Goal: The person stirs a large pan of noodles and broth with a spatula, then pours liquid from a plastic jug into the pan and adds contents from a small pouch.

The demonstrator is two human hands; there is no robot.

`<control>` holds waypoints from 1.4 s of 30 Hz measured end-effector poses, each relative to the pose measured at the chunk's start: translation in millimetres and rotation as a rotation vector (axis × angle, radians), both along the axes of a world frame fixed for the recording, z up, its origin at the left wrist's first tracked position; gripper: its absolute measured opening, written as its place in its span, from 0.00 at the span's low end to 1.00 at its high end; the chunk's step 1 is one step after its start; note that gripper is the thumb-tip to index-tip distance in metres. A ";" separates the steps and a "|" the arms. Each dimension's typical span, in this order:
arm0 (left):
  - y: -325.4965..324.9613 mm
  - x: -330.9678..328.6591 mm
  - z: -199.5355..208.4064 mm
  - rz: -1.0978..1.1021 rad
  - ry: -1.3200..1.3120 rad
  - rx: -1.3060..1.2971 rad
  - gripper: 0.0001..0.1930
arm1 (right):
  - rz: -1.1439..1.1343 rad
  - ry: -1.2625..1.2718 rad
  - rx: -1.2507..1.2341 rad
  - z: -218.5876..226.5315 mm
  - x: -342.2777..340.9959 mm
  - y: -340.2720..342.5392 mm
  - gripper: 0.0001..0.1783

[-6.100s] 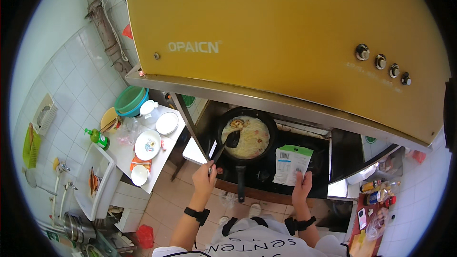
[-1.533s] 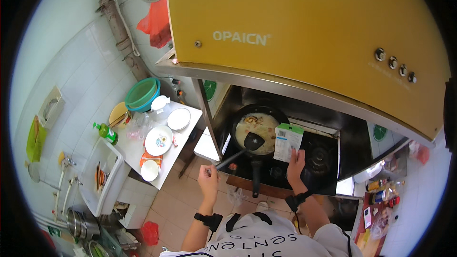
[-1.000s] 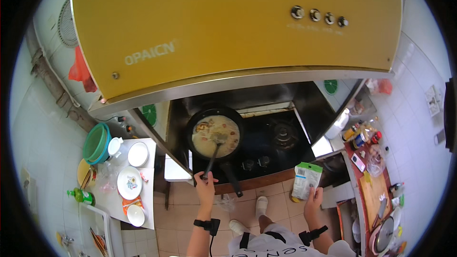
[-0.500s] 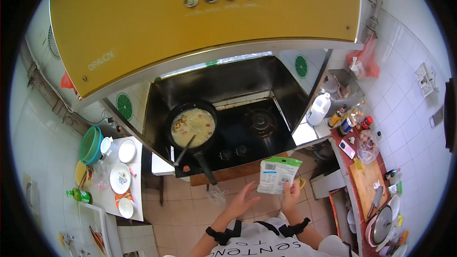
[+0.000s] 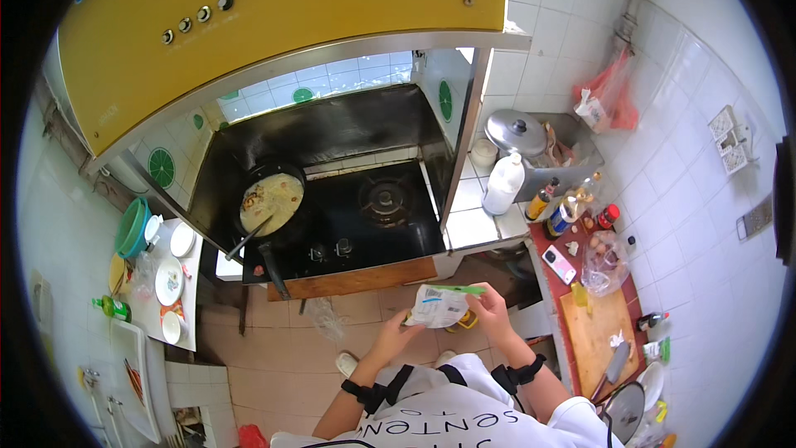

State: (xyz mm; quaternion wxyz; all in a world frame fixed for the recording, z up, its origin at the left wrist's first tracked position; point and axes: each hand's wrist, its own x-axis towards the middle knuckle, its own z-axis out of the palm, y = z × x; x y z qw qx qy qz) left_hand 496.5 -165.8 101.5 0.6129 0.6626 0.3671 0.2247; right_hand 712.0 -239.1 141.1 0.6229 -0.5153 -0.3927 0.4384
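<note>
Between my two hands is a white-and-green food packet (image 5: pixel 439 307), held tilted above the floor in front of the stove. My left hand (image 5: pixel 395 338) is closed on its lower left edge. My right hand (image 5: pixel 492 319) grips it by the upper right, at the green end. Ahead and to the left, a black pan (image 5: pixel 300 209) sits on the left side of the stove. It holds a pale, milky soup (image 5: pixel 275 197) with reddish and brown pieces. A dark-handled utensil (image 5: pixel 251 237) leans over the pan's near rim.
The stove (image 5: pixel 356 236) has a bare burner (image 5: pixel 385 202) at right. A yellow range hood (image 5: pixel 290 0) hangs above. On the red right-hand counter are a cutting board (image 5: pixel 593 340), a knife (image 5: pixel 615 362), a phone (image 5: pixel 559 265) and bottles. Plates (image 5: pixel 169 282) stand on the left table.
The view has swung right, so the stove appears farther left. My left hand, earlier open and apart, has closed on the packet's edge. The packet has tilted over.
</note>
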 end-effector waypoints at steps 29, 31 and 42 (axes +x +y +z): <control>-166.2 -128.4 -23.4 1.144 0.538 -0.066 0.09 | -0.672 -0.412 -0.613 -246.3 278.0 250.1 0.09; -180.1 -128.1 -22.8 1.163 0.505 -0.093 0.09 | -0.743 -0.465 -0.672 -245.3 273.8 252.6 0.11; -115.1 -138.8 -53.6 1.029 0.348 -0.047 0.11 | -0.197 -0.262 -0.665 -207.3 167.0 197.8 0.11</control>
